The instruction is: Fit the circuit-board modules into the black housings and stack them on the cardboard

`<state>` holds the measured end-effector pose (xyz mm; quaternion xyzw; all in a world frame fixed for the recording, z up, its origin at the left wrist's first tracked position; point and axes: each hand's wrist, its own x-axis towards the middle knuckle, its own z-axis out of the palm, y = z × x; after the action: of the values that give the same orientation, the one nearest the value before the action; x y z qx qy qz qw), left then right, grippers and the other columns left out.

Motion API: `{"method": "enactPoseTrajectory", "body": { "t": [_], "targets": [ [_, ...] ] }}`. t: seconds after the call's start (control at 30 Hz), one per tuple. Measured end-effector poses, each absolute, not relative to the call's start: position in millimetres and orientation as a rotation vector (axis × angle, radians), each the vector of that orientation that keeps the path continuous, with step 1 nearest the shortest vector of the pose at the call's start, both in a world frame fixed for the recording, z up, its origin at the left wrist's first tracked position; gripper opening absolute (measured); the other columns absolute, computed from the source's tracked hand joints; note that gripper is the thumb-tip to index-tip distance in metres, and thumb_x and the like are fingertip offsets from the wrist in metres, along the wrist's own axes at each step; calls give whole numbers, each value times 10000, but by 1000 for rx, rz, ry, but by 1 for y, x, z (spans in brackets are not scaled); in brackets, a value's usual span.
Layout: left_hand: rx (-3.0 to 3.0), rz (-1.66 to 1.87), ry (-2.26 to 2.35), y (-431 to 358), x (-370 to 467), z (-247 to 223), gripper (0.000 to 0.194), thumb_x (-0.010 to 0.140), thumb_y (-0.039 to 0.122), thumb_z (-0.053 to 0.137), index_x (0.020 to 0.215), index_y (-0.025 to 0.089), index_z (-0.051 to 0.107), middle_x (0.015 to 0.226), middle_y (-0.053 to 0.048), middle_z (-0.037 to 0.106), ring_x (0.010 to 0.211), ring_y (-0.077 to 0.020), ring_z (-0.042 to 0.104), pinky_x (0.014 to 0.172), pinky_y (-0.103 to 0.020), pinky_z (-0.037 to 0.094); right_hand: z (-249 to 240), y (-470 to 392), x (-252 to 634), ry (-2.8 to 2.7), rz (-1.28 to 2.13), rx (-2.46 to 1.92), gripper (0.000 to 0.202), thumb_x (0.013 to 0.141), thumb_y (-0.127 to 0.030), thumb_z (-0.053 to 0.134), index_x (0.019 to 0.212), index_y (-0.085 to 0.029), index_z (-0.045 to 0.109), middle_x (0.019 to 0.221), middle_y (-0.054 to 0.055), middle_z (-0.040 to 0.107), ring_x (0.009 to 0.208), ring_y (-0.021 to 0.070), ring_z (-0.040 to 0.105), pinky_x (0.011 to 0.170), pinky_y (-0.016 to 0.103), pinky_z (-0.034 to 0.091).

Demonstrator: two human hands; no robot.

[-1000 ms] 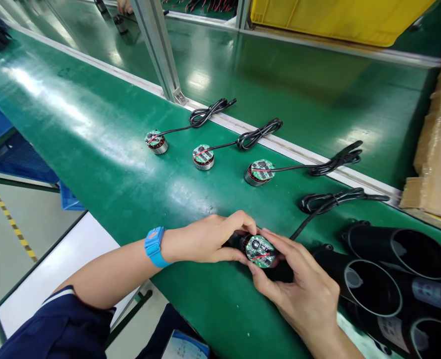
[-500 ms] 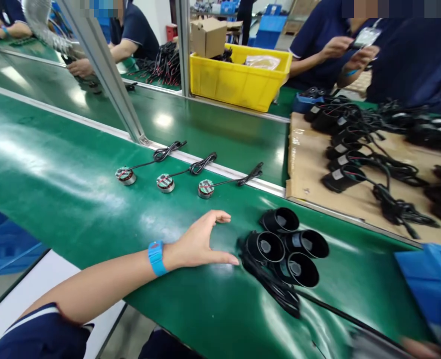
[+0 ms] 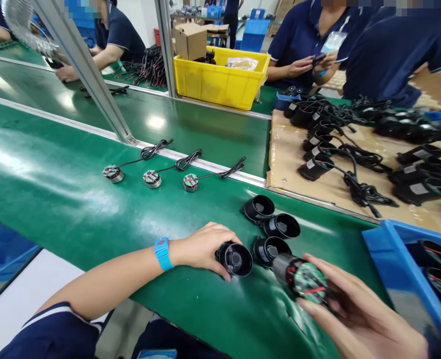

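Note:
My left hand (image 3: 209, 247), with a blue wristband, is closed around a black cup-shaped housing (image 3: 236, 259) standing on the green bench, its open mouth tilted toward me. Just beyond it stand three more black housings (image 3: 282, 227), close together. At the right, my right hand (image 3: 355, 304) grips a round metal motor (image 3: 298, 279) between thumb and fingers. The motor's green circuit board with a red wire faces me. It hovers in front of the nearest standing housing and partly hides it; its cable cannot be made out.
Three motors with coiled black cables, the nearest a motor (image 3: 191, 182), lie along the bench's far side. A blue bin (image 3: 377, 264) with wired housings stands at right. Behind are a cardboard sheet (image 3: 280, 149) of wired housings, a yellow crate (image 3: 220, 82), a metal post (image 3: 89, 70) and co-workers.
My left hand has closed on a housing and drawn it left from the group. My right hand has come up from the lower right corner with a motor. The view has shifted right.

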<state>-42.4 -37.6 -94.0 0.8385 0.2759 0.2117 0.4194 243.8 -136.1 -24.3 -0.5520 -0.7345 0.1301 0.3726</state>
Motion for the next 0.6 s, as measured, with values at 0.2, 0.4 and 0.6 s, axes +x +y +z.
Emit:
{"method": "enactPoseTrajectory", "body": {
  "t": [0.2, 0.4, 0.6],
  "targets": [
    [2092, 496, 705, -61, -52, -92, 777, 696, 560, 878, 1331, 212, 598, 1334, -161, 658, 1319, -353, 561, 1089, -444, 357, -35, -118, 192, -2153, 531, -1107, 440, 892, -398, 746, 1298, -266, 641, 1212, 62, 736, 1047, 222, 728, 862, 288, 622],
    [2147, 374, 684, -56, -52, -88, 758, 688, 496, 904, 1313, 178, 614, 1385, -203, 622, 1380, -366, 510, 1119, -480, 337, -38, -106, 190, -2360, 627, -1162, 467, 903, -439, 722, 1349, -345, 618, 1254, 28, 700, 1077, 200, 708, 869, 298, 612],
    [2067, 525, 716, -69, -49, -96, 810, 694, 533, 886, 1377, 243, 560, 1376, -141, 646, 1337, -350, 556, 1119, -476, 359, -45, -108, 186, -2261, 698, -1227, 439, 870, -498, 745, 1243, -284, 659, 1134, 40, 723, 1013, 194, 717, 838, 286, 605]
  ]
}}
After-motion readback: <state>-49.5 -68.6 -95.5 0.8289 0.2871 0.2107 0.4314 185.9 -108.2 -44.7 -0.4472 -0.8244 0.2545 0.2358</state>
